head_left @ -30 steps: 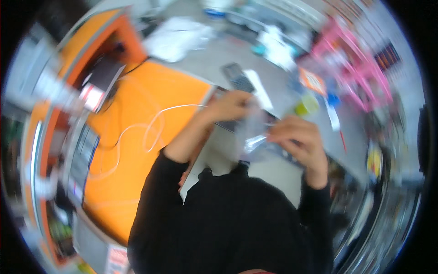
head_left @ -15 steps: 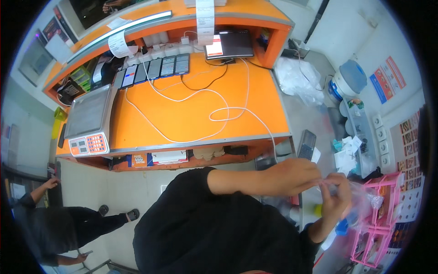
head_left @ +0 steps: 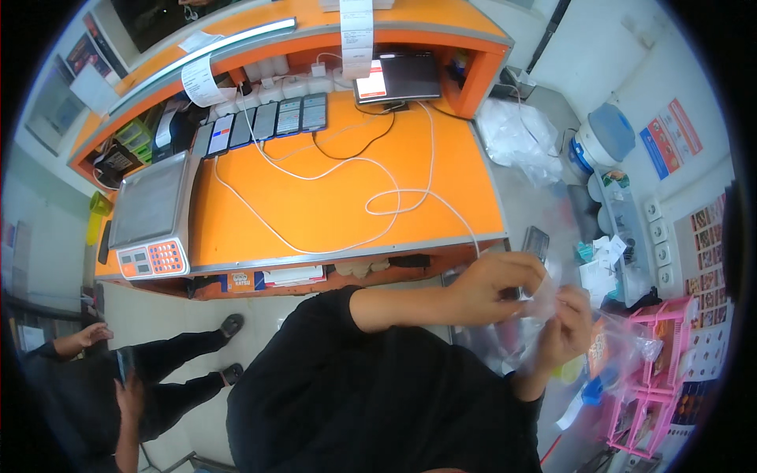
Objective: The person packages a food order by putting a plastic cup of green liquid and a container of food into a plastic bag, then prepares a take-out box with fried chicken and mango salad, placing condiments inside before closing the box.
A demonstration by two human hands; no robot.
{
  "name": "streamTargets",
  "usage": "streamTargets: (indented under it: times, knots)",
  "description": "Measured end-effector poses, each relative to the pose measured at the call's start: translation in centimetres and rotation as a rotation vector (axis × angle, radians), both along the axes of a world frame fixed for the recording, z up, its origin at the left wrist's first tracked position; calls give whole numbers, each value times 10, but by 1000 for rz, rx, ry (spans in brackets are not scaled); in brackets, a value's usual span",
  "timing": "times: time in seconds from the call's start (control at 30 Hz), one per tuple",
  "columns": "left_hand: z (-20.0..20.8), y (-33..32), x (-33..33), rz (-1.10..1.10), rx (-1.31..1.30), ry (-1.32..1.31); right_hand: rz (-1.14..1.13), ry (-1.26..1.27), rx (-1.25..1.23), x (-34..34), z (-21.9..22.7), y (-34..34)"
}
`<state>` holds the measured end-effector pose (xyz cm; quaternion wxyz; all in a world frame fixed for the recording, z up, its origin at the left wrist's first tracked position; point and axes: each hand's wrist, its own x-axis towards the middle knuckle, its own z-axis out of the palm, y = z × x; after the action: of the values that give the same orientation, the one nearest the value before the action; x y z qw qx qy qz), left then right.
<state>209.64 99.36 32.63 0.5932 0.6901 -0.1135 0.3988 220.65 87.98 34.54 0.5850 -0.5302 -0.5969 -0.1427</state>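
Note:
Both my hands hold a thin clear plastic bag (head_left: 541,304) over the grey counter on the right. My left hand (head_left: 497,288) pinches its left side, thumb and fingers closed on the film. My right hand (head_left: 566,325) grips the other side, fingers curled. Part of the bag hangs below and between the hands, its outline blurred and hard to make out. Just beyond my left hand lies a dark handheld device with keys (head_left: 537,241). More clear plastic (head_left: 643,347) is close to my right hand, in front of a pink rack (head_left: 666,347).
An orange desk (head_left: 315,205) carries a scale (head_left: 150,213), several phones (head_left: 264,122), a tablet-like screen (head_left: 410,77) and looping white cables. White plastic bags (head_left: 516,130), a blue-lidded bucket (head_left: 607,134) and crumpled papers (head_left: 603,268) lie right. Another person (head_left: 87,386) stands left, holding a phone.
My hands have moved slightly apart, and the plastic between them is spread wider. My left hand has shifted a little left. The other person's legs and arms have moved, bringing the phone up.

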Motion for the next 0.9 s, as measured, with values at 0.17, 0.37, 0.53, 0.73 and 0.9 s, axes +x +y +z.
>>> streamTargets:
  times: [0.17,0.37,0.53,0.73,0.9]
  knots:
    - [3,6,4,-247,-126,-49,215,394,40,15,-27,-11]
    - [-9,31,6,-191,272,80,612,678,21,9,-20,-26]
    - [-10,17,14,-364,-191,161,441,438,-575,43,-48,-27]
    - [-16,-3,30,-240,-311,222,316,1035,-77,25,-46,-11]
    - [-23,1,19,-1,117,266,505,437,-290,41,-66,-23]
